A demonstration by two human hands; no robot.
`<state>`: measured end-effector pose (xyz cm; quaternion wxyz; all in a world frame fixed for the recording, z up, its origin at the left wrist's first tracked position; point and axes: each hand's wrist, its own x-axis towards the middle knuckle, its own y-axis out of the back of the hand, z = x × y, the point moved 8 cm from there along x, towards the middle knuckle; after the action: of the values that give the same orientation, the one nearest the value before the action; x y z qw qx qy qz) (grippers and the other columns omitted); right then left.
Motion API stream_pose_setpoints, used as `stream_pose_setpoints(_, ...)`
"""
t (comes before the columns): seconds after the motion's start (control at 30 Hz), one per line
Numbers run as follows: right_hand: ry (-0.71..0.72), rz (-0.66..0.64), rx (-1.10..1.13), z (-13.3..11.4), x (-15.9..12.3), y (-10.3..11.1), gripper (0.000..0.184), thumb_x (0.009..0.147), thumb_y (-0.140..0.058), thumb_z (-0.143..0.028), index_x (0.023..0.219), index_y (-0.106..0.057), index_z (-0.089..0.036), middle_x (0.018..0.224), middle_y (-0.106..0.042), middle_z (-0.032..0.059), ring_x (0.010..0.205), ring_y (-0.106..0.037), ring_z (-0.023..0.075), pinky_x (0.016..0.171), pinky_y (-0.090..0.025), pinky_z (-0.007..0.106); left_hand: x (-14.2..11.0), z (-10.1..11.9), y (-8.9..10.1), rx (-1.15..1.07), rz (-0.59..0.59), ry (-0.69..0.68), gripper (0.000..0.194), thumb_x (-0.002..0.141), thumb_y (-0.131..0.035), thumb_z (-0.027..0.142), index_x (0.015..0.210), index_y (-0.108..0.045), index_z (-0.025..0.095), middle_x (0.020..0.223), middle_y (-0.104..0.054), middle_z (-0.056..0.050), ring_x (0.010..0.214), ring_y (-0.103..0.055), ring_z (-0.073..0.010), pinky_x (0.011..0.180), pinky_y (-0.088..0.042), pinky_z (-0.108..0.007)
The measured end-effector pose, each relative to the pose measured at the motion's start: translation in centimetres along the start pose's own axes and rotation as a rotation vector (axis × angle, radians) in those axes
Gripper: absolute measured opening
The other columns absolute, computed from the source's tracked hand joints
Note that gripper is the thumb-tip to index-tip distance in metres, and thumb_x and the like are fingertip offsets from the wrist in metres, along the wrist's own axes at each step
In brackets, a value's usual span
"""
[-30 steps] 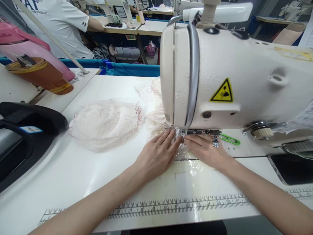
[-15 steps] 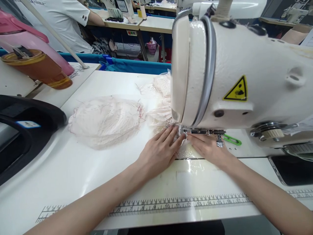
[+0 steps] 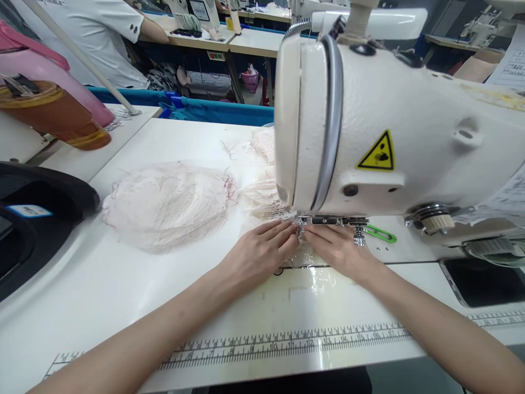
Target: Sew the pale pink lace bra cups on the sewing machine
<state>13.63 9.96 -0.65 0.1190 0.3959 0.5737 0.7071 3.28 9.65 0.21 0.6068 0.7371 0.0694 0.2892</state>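
Observation:
My left hand [image 3: 255,250] lies palm down on the sewing machine bed, its fingers stretched out and close together, fingertips beside the presser foot [image 3: 302,220]. To the right of the foot, my right hand [image 3: 342,250] rests flat, fingers pointing left and partly hidden under the metal attachment [image 3: 334,220]. Between and behind the fingertips runs pale, sheer gathered fabric [image 3: 266,198], pressed down by both hands. The white sewing machine head [image 3: 369,109] covers part of this fabric. A separate sheer oval piece [image 3: 168,205] with loose reddish threads lies to the left.
A black machine part [image 3: 45,219] stands at the left, below a brown cup [image 3: 53,115] and a pink bottle [image 3: 53,65]. Right of my hands lie a green thread snip [image 3: 381,233] and a phone [image 3: 486,280]. A ruler strip [image 3: 295,345] marks the front edge. A co-worker [image 3: 82,41] sits beyond.
My left hand has drawn its fingers closer together, and its tips sit slightly lower beside the presser foot. The whole view has shifted a little; my right hand stays by the foot.

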Motion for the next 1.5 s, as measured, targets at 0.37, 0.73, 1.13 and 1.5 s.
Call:
stream_pose_setpoints(0.37, 0.008, 0.078, -0.028, -1.0, 0.6, 0.7, 0.016, 0.089, -0.051, -0.009, 0.095, -0.061, -0.02, 0.094, -0.07, -0.0008, 0.092, -0.059, 0.0123, 0.074, -0.042, 0.026, 0.0, -0.2, 1.6, 0.078, 0.137, -0.022, 0.024, 0.093, -0.04, 0.011, 0.097, -0.064, 0.012, 0.107, -0.071, -0.008, 0.097, -0.066, -0.0204, 0.08, -0.054, -0.034)
stream_pose_setpoints(0.73, 0.136, 0.159, 0.173, -2.4, 0.3, 2.7, 0.01, 0.088, -0.055, -0.012, 0.089, -0.061, -0.021, 0.087, -0.069, -0.0028, 0.094, -0.06, 0.0128, 0.096, -0.045, 0.035, -0.5, 0.8, 3.4, 0.175, 0.241, -0.175, 0.025, 0.09, -0.051, 0.016, 0.065, -0.053, 0.022, 0.058, -0.052, 0.005, 0.055, -0.046, -0.0107, 0.055, -0.037, -0.028)
stream_pose_setpoints(1.13, 0.267, 0.117, 0.167, -2.9, -0.6, 2.1, 0.015, 0.088, -0.056, -0.007, 0.092, -0.065, -0.019, 0.093, -0.072, -0.0009, 0.096, -0.064, 0.015, 0.084, -0.055, 0.032, -0.5, 0.3, 0.1, -0.095, -0.066, -0.041, 0.049, 0.091, -0.043, 0.027, 0.135, -0.044, 0.004, 0.137, -0.053, -0.016, 0.128, -0.049, -0.0264, 0.108, -0.042, -0.042)
stream_pose_setpoints(1.5, 0.24, 0.202, 0.181, -3.8, 0.2, 2.3, 0.013, 0.087, -0.055, -0.007, 0.087, -0.066, -0.015, 0.086, -0.073, -0.0021, 0.084, -0.065, 0.0123, 0.07, -0.055, 0.026, -0.5, -0.9, 0.5, -0.078, -0.042, -0.073, 0.045, 0.091, -0.042, 0.027, 0.128, -0.056, 0.007, 0.132, -0.057, -0.011, 0.125, -0.053, -0.0251, 0.107, -0.044, -0.039)
